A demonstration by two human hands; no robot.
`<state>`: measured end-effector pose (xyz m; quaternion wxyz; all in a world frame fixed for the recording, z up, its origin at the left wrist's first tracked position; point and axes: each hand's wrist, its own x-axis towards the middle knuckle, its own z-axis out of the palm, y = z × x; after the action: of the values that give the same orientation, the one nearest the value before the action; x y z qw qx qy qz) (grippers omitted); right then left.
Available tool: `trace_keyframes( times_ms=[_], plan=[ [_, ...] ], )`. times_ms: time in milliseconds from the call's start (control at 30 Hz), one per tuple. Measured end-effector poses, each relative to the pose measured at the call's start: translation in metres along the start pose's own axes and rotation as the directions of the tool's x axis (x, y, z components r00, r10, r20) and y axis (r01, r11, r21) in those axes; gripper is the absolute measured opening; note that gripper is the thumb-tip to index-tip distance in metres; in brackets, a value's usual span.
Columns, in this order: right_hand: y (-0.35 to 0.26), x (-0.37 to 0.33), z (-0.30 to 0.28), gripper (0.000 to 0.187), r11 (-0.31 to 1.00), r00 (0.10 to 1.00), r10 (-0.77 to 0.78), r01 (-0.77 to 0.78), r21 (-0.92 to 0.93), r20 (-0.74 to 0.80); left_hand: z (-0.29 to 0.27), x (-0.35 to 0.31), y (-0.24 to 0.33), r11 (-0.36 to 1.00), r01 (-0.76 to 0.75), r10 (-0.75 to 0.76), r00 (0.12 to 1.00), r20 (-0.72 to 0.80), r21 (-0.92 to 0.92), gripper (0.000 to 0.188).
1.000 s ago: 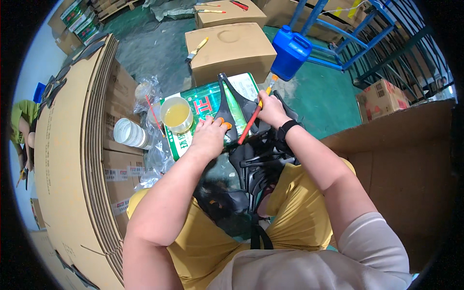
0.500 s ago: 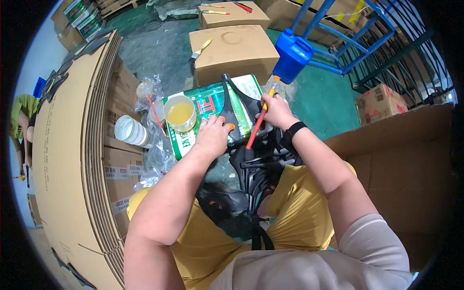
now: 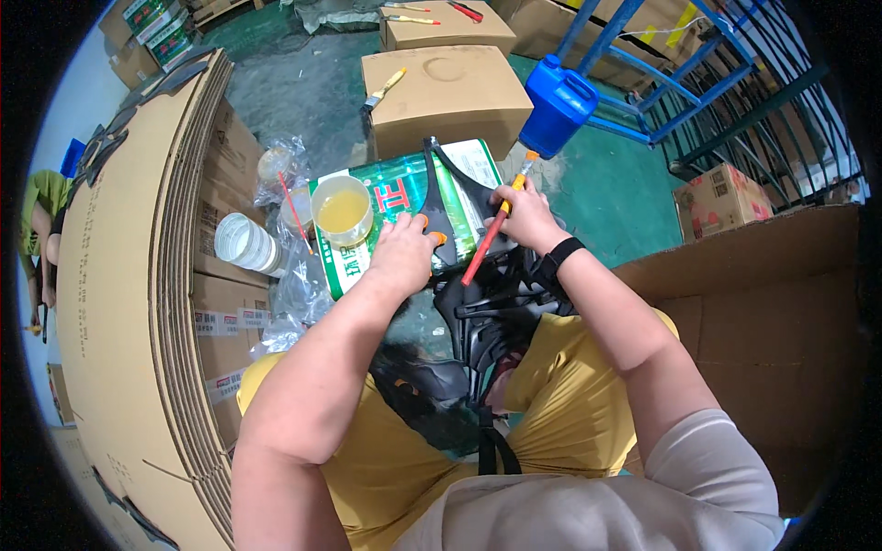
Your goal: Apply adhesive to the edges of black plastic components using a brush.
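My right hand (image 3: 528, 220) is closed around a brush with a red and yellow handle (image 3: 487, 241). Its orange tip (image 3: 531, 157) points up and away from me. My left hand (image 3: 402, 253), with orange covers on two fingertips, holds the left limb of a black V-shaped part (image 3: 435, 204). That part lies on a green and white package (image 3: 342, 275). Left of it on the package stands a clear cup of yellow liquid (image 3: 344, 213). More black parts (image 3: 478, 326) are heaped between my knees and the package.
Stacked cardboard (image 3: 138, 275) rises at the left, beside nested white cups (image 3: 246, 245) and clear plastic wrap. Ahead is a carton (image 3: 450, 96) with a paintbrush (image 3: 386, 88) on it. A blue jerrycan (image 3: 558, 106) stands right of it, and an open carton (image 3: 763, 321) at the right.
The brush in my right hand has tilted slightly, its red end rising. My left hand stays on the black part, almost unmoved. The view has shifted a little.
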<state>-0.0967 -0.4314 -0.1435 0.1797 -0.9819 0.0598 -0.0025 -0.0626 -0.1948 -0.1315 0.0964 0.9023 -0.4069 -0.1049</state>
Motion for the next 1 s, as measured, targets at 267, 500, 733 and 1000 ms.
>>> trace_keyframes(
  times_ms=[267, 500, 733, 1000],
  plan=[
    [0.001, 0.011, -0.028, 0.03, 0.972, 0.966, 0.009, 0.053, 0.23, -0.257, -0.007, -0.001, 0.003, 0.999, 0.016, -0.015, 0.999, 0.047, -0.028, 0.035],
    [-0.044, 0.024, -0.1, 0.043, 0.446, 0.944, 0.212, 0.137, 0.884, -0.254, -0.016, -0.003, -0.002, 1.0, 0.023, -0.023, 1.0, 0.011, -0.018, 0.03],
    [-0.091, 0.036, -0.098, 0.031, 0.385, 0.987, 0.084, 0.096, 0.918, -0.138, -0.01, -0.009, -0.007, 1.0, 0.004, -0.006, 0.996, 0.085, 0.022, 0.031],
    [-0.145, 0.059, -0.064, 0.017, 0.494, 0.991, -0.092, 0.126, 0.86, -0.093, -0.028, -0.007, 0.003, 0.998, 0.046, -0.047, 0.999, -0.024, -0.049, 0.025]
  ],
)
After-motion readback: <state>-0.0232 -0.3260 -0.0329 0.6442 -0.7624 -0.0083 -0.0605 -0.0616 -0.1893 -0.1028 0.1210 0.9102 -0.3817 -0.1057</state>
